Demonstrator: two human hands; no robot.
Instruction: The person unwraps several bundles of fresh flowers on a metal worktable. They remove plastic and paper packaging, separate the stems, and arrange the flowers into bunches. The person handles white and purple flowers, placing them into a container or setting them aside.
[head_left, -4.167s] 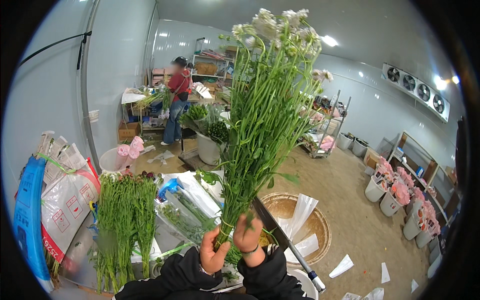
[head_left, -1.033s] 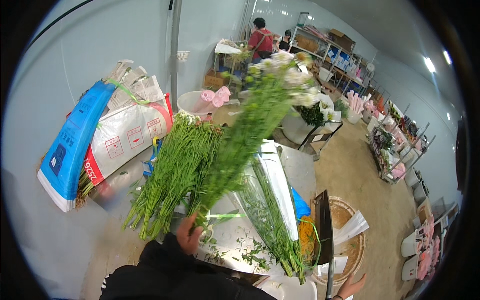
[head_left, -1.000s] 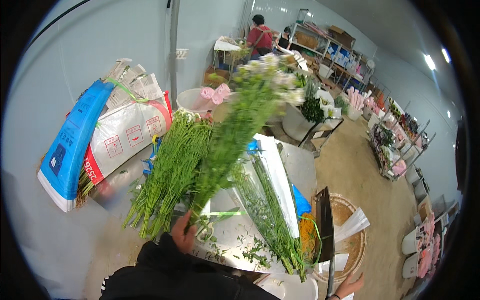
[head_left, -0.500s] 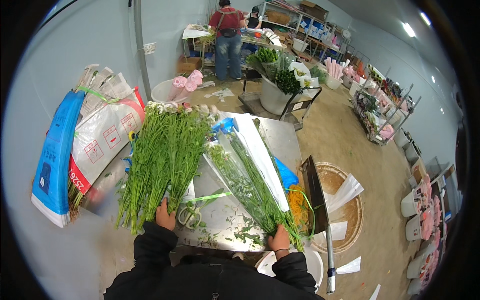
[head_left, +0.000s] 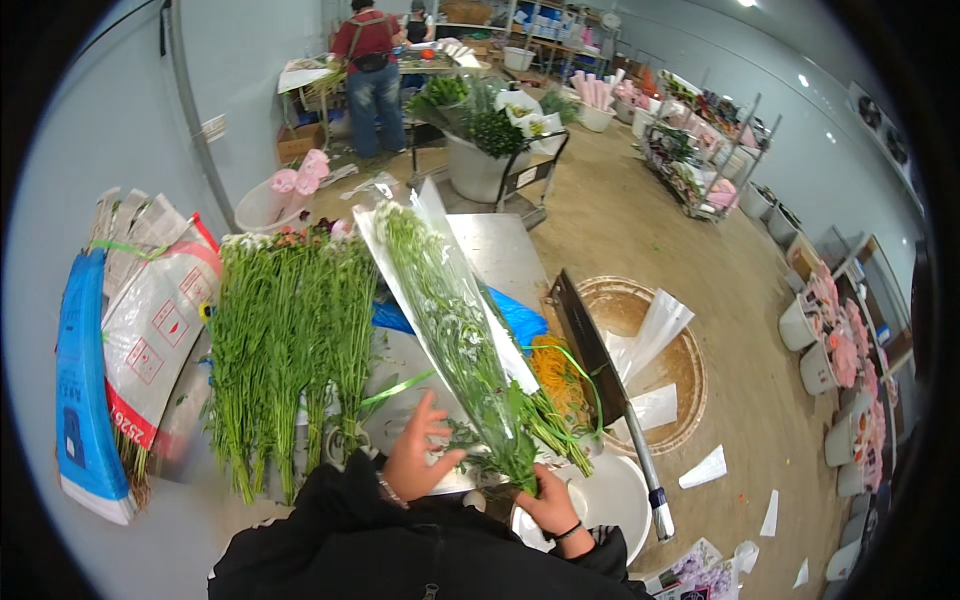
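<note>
1. Nearest, the right grip (head_left: 545,500) is curled closed around the lower stems of a clear-sleeved flower bunch (head_left: 438,310); the step in hand looks like taking up or steadying that bunch, and a white bucket (head_left: 625,495) stands just below and to the right
2. To the left of those stems, the left grip (head_left: 418,455) is wide open with fingers spread, holding nothing and seemingly apart from the sleeve; the next move seems to call for it to come right and support the bunch, without crushing the sleeve
3. From the right grip the bunch slants toward the far left, flower heads at its far end; I cannot tell whether any of it rests on the metal surface (head_left: 490,240)
4. Right of the bunch, near its stems, lies a heap of orange netting (head_left: 553,372)
5. On the left, a broad row of long-stemmed flowers (head_left: 290,360) lies apart from both grips
6. Farther off stand a large pale bucket (head_left: 475,170) of greenery and a person in a red top (head_left: 368,45)
</note>
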